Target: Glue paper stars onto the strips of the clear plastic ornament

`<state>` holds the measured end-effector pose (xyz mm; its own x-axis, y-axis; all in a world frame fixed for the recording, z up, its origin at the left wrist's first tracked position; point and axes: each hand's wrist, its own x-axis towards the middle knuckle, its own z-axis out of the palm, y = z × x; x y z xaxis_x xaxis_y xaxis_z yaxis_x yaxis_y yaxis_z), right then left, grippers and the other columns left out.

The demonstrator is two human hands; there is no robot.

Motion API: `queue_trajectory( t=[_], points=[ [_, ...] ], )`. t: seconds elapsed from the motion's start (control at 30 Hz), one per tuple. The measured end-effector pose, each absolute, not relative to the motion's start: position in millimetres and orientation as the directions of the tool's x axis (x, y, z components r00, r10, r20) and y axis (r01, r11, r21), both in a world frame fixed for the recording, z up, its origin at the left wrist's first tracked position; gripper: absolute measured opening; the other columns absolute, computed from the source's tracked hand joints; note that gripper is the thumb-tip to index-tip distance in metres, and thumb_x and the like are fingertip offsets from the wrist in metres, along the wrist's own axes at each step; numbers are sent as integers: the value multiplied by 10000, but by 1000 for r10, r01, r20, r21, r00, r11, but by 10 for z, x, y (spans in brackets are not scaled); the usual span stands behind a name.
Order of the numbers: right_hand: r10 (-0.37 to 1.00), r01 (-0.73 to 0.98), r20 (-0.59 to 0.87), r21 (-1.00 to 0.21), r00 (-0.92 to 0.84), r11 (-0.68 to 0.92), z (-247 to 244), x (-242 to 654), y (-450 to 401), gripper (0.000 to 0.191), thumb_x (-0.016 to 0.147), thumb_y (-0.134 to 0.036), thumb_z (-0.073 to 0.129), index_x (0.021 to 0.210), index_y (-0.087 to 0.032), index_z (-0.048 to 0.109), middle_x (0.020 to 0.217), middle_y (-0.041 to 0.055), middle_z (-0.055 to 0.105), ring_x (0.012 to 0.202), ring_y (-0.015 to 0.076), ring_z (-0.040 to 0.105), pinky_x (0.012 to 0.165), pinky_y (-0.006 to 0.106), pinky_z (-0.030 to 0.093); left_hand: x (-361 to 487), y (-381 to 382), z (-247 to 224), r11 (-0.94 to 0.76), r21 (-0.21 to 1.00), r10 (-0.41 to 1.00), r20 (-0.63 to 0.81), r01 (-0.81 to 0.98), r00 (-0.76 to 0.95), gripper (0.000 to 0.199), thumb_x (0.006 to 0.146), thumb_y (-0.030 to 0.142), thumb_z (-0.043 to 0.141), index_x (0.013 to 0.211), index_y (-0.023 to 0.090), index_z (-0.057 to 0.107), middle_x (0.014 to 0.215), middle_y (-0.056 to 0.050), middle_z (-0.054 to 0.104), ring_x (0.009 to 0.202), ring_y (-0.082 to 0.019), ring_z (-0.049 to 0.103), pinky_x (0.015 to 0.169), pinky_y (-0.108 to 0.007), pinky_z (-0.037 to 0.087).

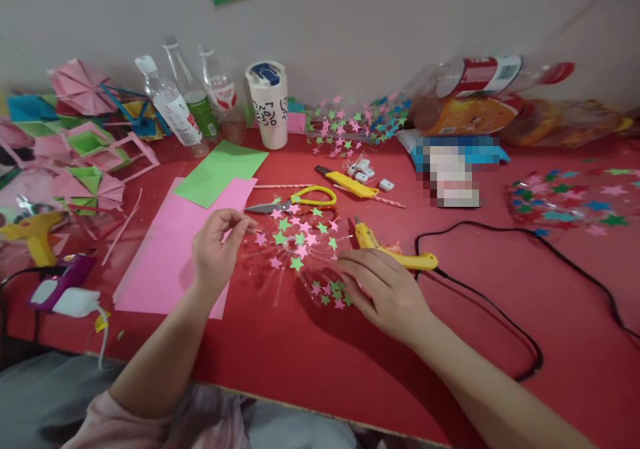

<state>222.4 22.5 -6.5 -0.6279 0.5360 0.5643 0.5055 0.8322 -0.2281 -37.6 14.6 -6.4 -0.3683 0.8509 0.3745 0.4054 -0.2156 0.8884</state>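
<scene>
We are holding our left hand (219, 249) with thumb and fingertips pinched narrowly at the left side of the clear plastic piece (299, 235) dotted with pink and green stars; whether a strip is between them, we cannot tell. Our right hand (385, 290) is curving over its right side, fingers close together, its grip hidden. The piece is lying between our hands on the red table (280, 359), just in front of the yellow-handled scissors (320, 195). The yellow glue gun (395, 252) is resting just beyond our right hand.
</scene>
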Motion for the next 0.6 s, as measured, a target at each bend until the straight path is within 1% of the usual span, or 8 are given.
queue_trajectory(
  t=[0.17, 0.4, 0.6],
  points=[
    [534, 509, 565, -220, -629, 832, -57, 2217, 219, 189, 853, -122, 503, 992, -161, 625, 907, 76, 685, 849, 178, 625, 773, 348, 536, -390, 140, -70, -262, 862, 838, 426, 434, -340, 69, 857, 243, 531, 836, 178, 537, 751, -4, 647, 685, -105, 642, 642, -235, 523],
    [518, 509, 576, -195, -632, 838, -41, 2224, 207, 183, 862, -125, 497, 971, -156, 641, 903, 79, 688, 858, 173, 625, 787, 337, 532, -370, 153, -99, -300, 851, 838, 451, 431, -307, 49, 858, 225, 526, 846, 178, 520, 749, -5, 626, 684, -104, 616, 628, -238, 511],
    [513, 505, 570, -190, -641, 842, -36, 2231, 204, 203, 866, -133, 488, 1000, -175, 634, 914, 73, 691, 869, 181, 634, 780, 362, 539, -364, 139, -111, -327, 838, 836, 472, 436, -280, 27, 856, 203, 518, 842, 181, 527, 757, -8, 630, 695, -106, 621, 614, -232, 508]
  ],
)
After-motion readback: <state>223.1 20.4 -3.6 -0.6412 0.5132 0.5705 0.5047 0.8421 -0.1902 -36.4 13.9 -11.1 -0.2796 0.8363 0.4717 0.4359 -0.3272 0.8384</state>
